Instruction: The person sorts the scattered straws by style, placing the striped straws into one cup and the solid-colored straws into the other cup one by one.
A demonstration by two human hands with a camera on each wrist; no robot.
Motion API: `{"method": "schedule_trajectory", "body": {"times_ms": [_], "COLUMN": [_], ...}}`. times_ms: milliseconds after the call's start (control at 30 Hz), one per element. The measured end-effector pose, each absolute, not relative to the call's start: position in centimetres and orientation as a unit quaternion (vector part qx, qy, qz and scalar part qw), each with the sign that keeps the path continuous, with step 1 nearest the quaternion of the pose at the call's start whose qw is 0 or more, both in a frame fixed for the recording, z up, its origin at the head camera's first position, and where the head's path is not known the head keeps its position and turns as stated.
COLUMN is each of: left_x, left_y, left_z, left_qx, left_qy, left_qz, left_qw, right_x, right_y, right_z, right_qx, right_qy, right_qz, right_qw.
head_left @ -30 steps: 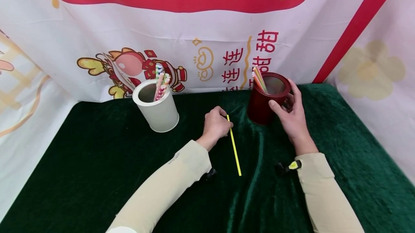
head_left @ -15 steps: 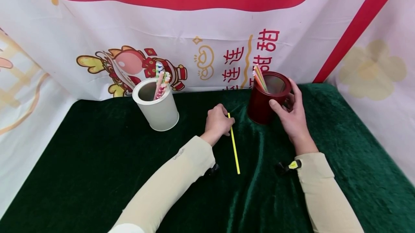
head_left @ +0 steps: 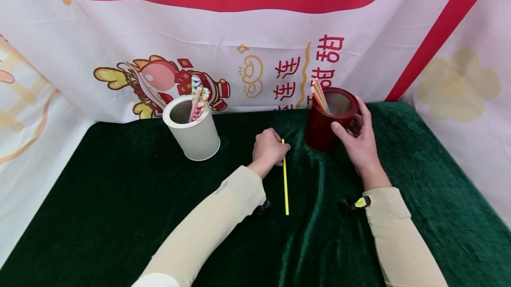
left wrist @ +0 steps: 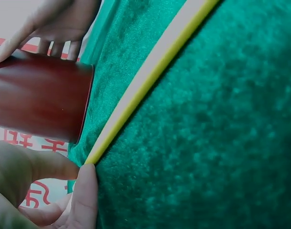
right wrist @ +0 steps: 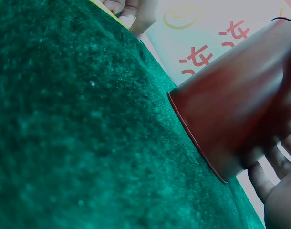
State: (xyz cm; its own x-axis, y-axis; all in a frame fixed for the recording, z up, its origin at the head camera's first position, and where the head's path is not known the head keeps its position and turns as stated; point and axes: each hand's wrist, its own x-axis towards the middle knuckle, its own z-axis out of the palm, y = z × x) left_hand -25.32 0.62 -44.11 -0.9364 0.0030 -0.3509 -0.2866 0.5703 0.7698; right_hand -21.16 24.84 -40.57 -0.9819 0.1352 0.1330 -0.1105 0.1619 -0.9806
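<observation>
A thin yellow drinking straw (head_left: 285,189) lies on the green cloth, its near end toward the person. My left hand (head_left: 268,147) pinches it close to the far end; in the left wrist view, the thumb and a finger (left wrist: 84,191) meet on the straw (left wrist: 145,78). To the right stands a dark red canister (head_left: 320,134), upright, with several coloured straws (head_left: 320,96) leaning at its left rim. My right hand (head_left: 364,147) holds this canister from the right side, thumb in front and fingers behind, some of them hidden.
A white canister (head_left: 195,138) with several patterned straws (head_left: 196,105) stands at the left. Dark green velvet (head_left: 119,198) covers the table, with folds near the middle. Behind it hangs a printed white and red cloth (head_left: 223,34).
My left hand has shifted slightly right, now pinching the yellow straw, whose near end has swung a little to the left. The right hand stays on the red canister.
</observation>
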Motion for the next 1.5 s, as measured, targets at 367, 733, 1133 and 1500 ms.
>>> {"method": "schedule_trajectory", "body": {"times_ms": [367,733,1133,1500], "left_x": [-24.1,-23.5,-20.7,-20.6], "left_y": [1.0,0.4,-0.7,-2.4], "left_z": [-42.5,-42.4,-38.6,-37.4], "left_qx": [-0.065,-0.111,-0.139,-0.127], "left_qy": [0.898,0.840,0.750,0.652], "left_qz": [0.407,0.514,0.632,0.732], "left_qw": [0.157,0.134,0.136,0.150], "right_x": [-21.2,-21.2,-21.1,-21.0], "right_y": [24.9,24.9,25.0,25.0], "right_z": [-40.6,-40.7,-40.6,-40.7], "right_qx": [-0.011,-0.015,-0.015,-0.016], "right_qy": [-0.764,-0.763,-0.763,-0.767], "right_qz": [0.638,0.639,0.639,0.636], "right_qw": [0.095,0.091,0.090,0.089]}}
